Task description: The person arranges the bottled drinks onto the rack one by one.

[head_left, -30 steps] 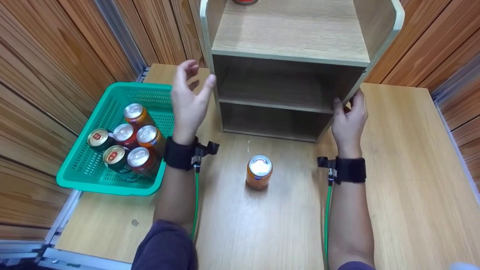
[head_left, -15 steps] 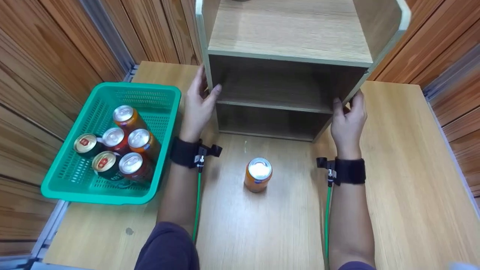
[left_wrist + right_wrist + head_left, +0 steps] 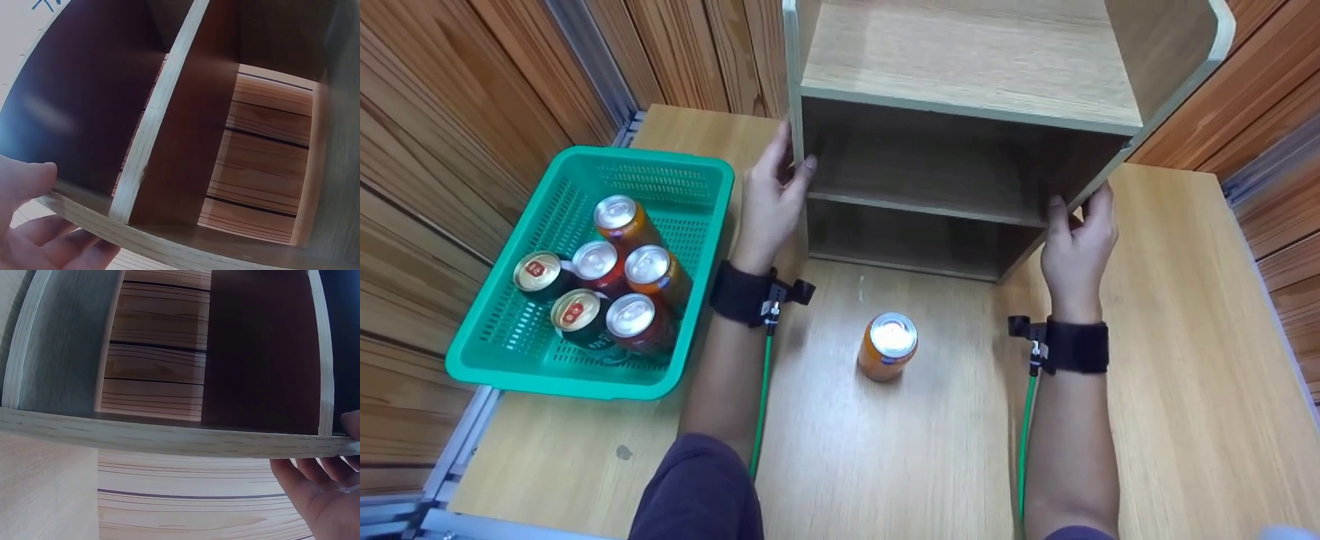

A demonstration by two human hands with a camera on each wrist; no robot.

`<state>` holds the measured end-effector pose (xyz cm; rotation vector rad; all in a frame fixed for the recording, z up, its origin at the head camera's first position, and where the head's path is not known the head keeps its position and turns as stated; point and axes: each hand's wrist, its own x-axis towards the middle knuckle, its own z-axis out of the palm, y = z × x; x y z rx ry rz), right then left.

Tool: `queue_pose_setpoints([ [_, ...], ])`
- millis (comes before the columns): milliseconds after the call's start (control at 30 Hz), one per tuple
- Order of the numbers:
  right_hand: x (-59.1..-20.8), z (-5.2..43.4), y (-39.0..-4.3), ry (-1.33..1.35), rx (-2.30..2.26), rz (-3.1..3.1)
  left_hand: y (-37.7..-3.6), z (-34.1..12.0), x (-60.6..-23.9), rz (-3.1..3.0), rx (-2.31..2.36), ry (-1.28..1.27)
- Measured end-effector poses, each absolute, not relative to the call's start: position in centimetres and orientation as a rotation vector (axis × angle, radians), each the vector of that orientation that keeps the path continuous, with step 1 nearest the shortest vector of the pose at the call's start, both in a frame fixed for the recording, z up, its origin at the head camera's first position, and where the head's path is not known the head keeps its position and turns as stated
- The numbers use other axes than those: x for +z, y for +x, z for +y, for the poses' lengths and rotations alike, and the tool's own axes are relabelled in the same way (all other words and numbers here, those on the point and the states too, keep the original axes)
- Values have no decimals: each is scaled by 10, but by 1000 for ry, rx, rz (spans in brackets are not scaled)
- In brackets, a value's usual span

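Observation:
A light wood-grain shelf unit [image 3: 971,101] with dark inner compartments stands upright at the back of the table. My left hand [image 3: 771,206] grips its left side panel, thumb on the inner face and fingers around the outside, as the left wrist view shows with the panel's edge [image 3: 163,247]. On the opposite side my right hand [image 3: 1078,251] holds the right side panel in the same way. In the right wrist view its fingers [image 3: 312,486] lie on the outer side of the panel edge [image 3: 169,439]. Between my forearms an orange can [image 3: 880,365] stands upright, untouched.
On the left sits a green perforated basket [image 3: 461,364] with several drink cans, orange, red and black. Wood-plank walls [image 3: 435,90] close in the back and sides. Green cables [image 3: 763,397] run from both wrist cameras along the forearms.
My left hand has come from free air beside the shelf unit to take hold of its left panel. The right hand keeps its grip. The head view has shifted slightly.

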<state>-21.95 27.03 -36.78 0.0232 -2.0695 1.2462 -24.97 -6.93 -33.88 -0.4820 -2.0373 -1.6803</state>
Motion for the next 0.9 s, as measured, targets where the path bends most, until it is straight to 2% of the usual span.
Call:
queue_pose_setpoints([
  [300, -367, 273, -221, 2, 1220, -2117, -248, -69, -340, -1999, -1690, -478],
  [600, -323, 265, -181, 51, 1308, -1823, -248, -68, -338, -2018, -1699, -486],
  [900, -301, 234, -157, 281, 1207, -1644, -248, -67, -339, -2040, -1684, -484],
])
